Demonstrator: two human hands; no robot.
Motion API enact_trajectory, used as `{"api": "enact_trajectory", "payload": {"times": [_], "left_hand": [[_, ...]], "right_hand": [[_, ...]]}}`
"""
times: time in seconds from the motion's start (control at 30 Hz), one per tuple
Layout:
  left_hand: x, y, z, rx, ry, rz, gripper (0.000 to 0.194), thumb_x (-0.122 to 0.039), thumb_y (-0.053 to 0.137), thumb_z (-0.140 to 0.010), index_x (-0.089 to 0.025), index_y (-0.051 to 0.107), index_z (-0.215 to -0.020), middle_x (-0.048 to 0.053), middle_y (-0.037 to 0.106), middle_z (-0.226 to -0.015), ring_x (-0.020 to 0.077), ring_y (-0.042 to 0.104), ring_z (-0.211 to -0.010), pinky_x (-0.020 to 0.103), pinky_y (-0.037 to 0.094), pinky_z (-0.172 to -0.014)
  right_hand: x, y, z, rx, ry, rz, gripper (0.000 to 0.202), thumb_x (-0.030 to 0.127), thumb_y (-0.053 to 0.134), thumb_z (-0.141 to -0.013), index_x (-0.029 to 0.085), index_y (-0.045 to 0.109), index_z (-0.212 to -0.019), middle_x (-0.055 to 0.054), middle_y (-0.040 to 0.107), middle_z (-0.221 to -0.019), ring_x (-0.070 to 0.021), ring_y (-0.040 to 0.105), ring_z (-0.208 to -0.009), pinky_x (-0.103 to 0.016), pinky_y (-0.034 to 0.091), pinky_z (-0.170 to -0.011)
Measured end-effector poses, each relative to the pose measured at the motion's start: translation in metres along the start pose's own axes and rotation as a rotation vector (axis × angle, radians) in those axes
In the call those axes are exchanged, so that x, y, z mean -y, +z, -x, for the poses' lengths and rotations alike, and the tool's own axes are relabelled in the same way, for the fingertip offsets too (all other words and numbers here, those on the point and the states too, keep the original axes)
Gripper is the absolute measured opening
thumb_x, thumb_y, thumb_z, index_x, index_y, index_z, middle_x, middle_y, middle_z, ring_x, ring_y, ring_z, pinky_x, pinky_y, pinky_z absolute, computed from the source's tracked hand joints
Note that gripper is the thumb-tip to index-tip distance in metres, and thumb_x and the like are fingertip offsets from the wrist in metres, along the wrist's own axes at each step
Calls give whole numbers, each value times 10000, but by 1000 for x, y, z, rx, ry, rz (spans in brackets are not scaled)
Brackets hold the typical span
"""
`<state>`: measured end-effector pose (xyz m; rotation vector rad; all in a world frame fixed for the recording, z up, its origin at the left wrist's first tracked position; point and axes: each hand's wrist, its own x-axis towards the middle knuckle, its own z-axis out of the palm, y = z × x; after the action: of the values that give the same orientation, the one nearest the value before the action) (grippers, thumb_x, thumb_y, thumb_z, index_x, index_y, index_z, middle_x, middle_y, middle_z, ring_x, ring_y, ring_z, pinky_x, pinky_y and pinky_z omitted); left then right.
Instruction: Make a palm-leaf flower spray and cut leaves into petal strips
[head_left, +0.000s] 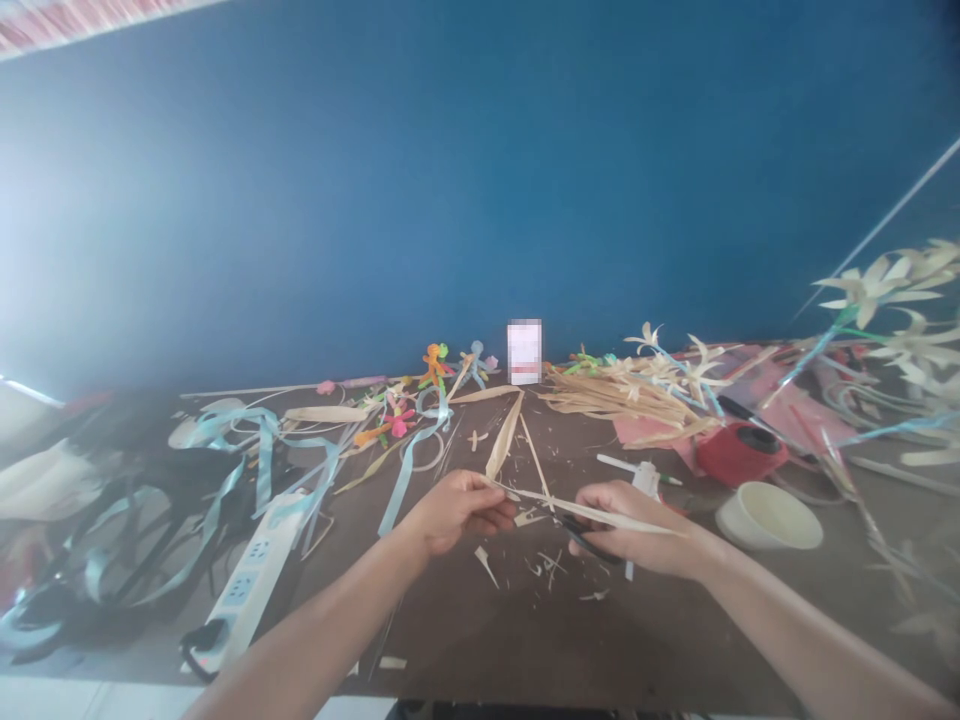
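My left hand [466, 508] pinches one end of a pale dried husk strip [611, 517], which stretches right across to my other hand. Dark-handled scissors [594, 540] sit in my right hand [616, 520], whose fingers wrap round the handles. The blades point left near the strip; whether they touch it I cannot tell. Just beyond the hands lie a broader husk leaf [506, 437] and a thin straw-coloured strip [535, 460] on the brown table. Small cut scraps [551, 568] are scattered below the hands.
A power strip [255, 580] and light blue ribbon [225, 490] lie at left. Rightward are a husk bundle [622, 400], a white bowl [772, 517], a red tape dispenser-like object [739, 452] and husk flowers [870, 287]. Small figures [435, 365] and a white card [524, 350] stand by the blue wall.
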<state>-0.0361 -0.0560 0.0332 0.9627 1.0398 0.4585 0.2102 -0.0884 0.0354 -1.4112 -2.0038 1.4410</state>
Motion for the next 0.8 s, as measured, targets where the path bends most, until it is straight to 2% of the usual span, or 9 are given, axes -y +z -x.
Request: {"api": "enact_trajectory", "payload": {"times": [0.2,0.43,0.8], "left_hand": [[-1,-3,4,-48,8,25,217,-329,562,-705,-123,598,-767,104,666,-809,162,629,-676,210,425,-543],[0,-5,3,-49,10,41,223,-330,560,-706,-115,597,-753,106,665,-784,161,627,-651,216,424,-540],[-3,2,-1,-35,10,68,215,-320,571,-695,-111,603,-733,100,667,-760,154,625,-631,213,420,-530]], "right_hand": [[0,2,1,-18,21,-5,254,400,592,-664,152,540,-670,16,542,-596,-98,457,-550,-167,282,-437],[3,2,2,-17,35,-10,275,412,602,-650,153,509,-644,32,510,-574,-81,416,-526,-160,278,-434],[1,2,-2,-28,23,-21,311,451,595,-649,154,504,-646,35,461,-542,-74,360,-494,-172,278,-432]]}}
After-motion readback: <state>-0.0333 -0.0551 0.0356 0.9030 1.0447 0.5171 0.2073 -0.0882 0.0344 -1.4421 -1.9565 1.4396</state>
